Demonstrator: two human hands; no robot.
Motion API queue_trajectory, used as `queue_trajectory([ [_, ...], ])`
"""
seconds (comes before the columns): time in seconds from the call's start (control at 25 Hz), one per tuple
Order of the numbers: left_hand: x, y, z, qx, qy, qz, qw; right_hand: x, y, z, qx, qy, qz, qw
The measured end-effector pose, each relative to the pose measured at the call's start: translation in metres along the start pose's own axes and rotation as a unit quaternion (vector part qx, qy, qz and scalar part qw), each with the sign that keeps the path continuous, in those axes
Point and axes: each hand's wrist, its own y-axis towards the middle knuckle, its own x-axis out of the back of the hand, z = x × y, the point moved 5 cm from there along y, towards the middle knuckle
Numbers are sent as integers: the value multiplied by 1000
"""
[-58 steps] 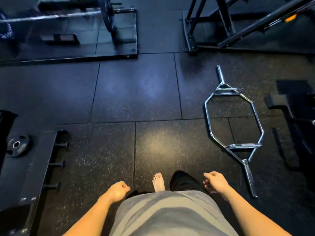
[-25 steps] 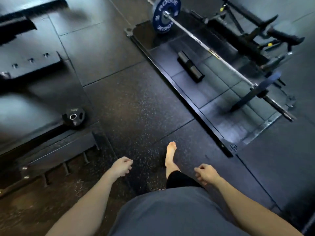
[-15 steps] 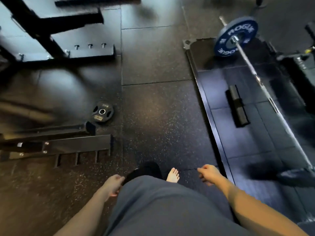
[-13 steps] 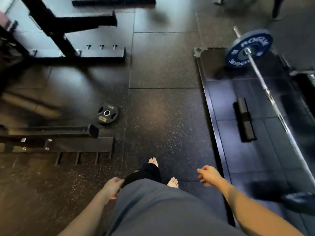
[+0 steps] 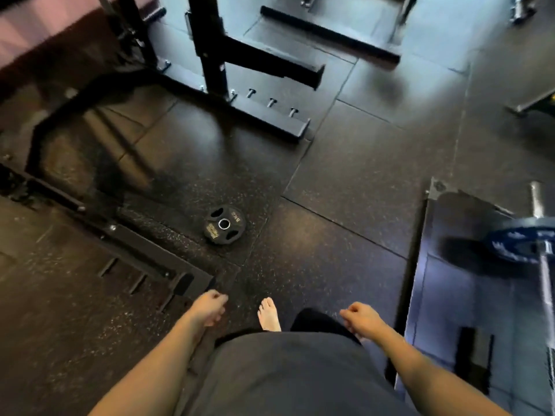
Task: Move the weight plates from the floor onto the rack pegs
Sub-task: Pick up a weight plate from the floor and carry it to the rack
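Observation:
A small black weight plate (image 5: 224, 225) marked 5KG lies flat on the rubber floor, a step ahead of my bare foot (image 5: 268, 314). Just left of it runs a low black rack beam (image 5: 141, 250) with short pegs (image 5: 136, 284) sticking out of its near side. A second rack base (image 5: 264, 118) with several bolt-like pegs stands farther back. My left hand (image 5: 208, 307) hangs curled into a loose fist near the beam's end, holding nothing. My right hand (image 5: 360, 319) is also loosely closed and empty, at my right side.
A black upright post (image 5: 210, 46) with a horizontal arm rises at the back. On the right a lifting platform (image 5: 468, 295) carries a barbell (image 5: 545, 265) loaded with a blue plate (image 5: 519, 244). Dark speckled floor tiles lie between me and the plate.
My view has turned left and moved forward, so the small plate now sits nearer and more central. The barbell slid to the right edge. Both hands stay curled and empty.

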Motion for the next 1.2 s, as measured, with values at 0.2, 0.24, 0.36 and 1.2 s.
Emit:
queue_trajectory([
  [0.2, 44, 73, -54, 28, -174, -58, 983, 45, 72, 161, 75, -108, 47, 990],
  [0.24, 51, 80, -62, 45, -213, -60, 974, 49, 89, 188, 82, -137, 56, 986],
  [0.36, 59, 115, -76, 109, -334, -70, 934, 55, 138, 284, 115, -202, 83, 969],
  [1.2, -33, 715, -19, 317, -694, -73, 642, -346, 717, 569, 349, -499, 105, 786],
])
